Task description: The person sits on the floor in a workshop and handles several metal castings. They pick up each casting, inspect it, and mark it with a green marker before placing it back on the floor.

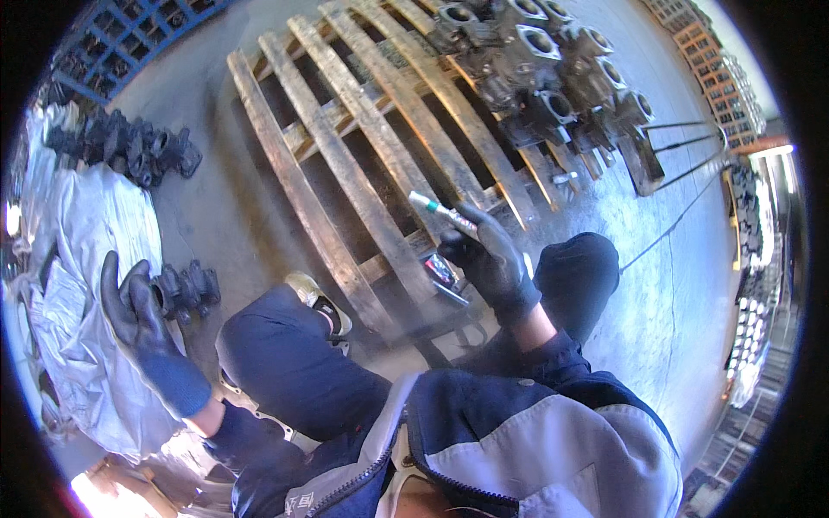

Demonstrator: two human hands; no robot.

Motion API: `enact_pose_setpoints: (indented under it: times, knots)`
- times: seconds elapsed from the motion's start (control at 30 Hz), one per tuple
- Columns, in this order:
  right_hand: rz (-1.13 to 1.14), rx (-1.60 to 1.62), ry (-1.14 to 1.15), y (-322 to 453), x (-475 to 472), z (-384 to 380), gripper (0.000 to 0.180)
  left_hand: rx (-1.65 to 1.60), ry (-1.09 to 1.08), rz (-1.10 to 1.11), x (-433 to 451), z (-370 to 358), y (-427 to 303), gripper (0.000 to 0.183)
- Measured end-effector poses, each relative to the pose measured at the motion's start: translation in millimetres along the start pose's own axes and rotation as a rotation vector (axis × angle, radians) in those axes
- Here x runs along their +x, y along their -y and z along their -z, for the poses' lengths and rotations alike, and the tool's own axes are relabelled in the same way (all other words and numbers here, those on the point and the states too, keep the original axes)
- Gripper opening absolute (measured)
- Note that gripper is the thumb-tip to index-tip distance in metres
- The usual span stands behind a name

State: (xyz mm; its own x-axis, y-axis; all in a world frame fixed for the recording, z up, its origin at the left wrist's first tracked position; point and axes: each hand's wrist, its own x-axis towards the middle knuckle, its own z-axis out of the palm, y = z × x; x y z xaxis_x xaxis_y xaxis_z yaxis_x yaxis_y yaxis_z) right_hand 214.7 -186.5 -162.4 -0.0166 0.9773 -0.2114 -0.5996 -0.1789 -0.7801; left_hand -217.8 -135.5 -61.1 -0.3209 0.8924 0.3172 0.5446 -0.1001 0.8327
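Note:
My right hand, in a dark coated work glove, holds a white marker pen with a green band. It is above the near right part of a slatted wooden pallet. My left hand, gloved the same way with a blue cuff, is raised at the left with its fingers apart and nothing in it. Behind its fingers lies a small dark metal casting, close to a silvery plastic sheet. A small red and dark packet lies near the pallet's close end, below my right hand.
Several metal housings with square flanges crowd the pallet's right side. More dark castings lie at the upper left, near a blue metal crate. A pallet-truck-like metal frame stands at the right. My shoe is beside the pallet's near edge.

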Motion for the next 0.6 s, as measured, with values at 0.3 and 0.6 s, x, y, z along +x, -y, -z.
enact_pose_setpoints:
  times: [0.3, 0.6]
  knots:
    - [0.061, 0.143, 0.212, 15, -55, 13, 0.038, -0.497, 0.83, 0.373, -141, -188, -133, 0.039]
    - [0.462, -0.937, 0.029, 24, -105, 20, 0.03, -0.619, 0.869, -0.096, -161, -222, -164, 0.039]
